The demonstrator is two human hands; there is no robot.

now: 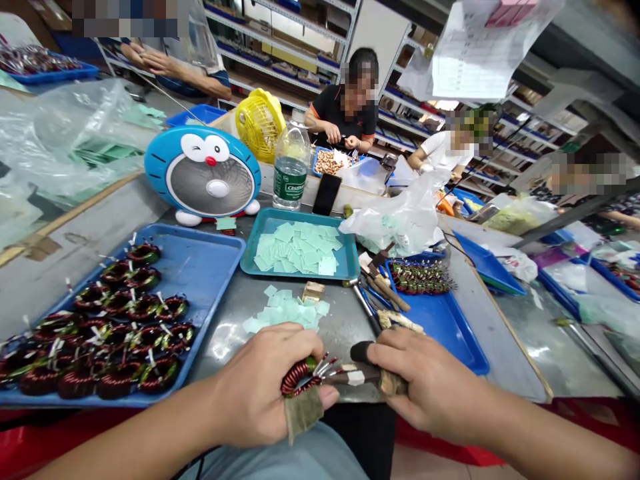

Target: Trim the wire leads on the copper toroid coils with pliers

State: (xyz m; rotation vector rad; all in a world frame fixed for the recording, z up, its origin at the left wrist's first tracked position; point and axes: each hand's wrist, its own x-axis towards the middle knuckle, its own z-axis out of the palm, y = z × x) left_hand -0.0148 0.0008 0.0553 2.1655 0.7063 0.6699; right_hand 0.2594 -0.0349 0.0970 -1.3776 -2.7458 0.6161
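Red-wound coil (pixel 295 379) is sitting in the left hand (pixel 250 387), above the near edge of the table (pixel 227 337), its silvery leads (pixel 327 365) pointing toward the right hand (pixel 425 380). The left grip is clamping the coil between thumb and fingers, with a brown cloth (pixel 304 413) hanging beneath it. The right grip is closing around a dark flat tool (pixel 369 373), whose tip is lying close to the leads; whether it is touching them, I cannot tell. A black cover (pixel 361 351) is sheathing one right fingertip. The step in hand seems to be dressing or scraping the lead ends. Judging from this pose, the next move is calling for a firm hold on the winding, spread leads and light, controlled tool pressure, with the bare left thumb staying clear.
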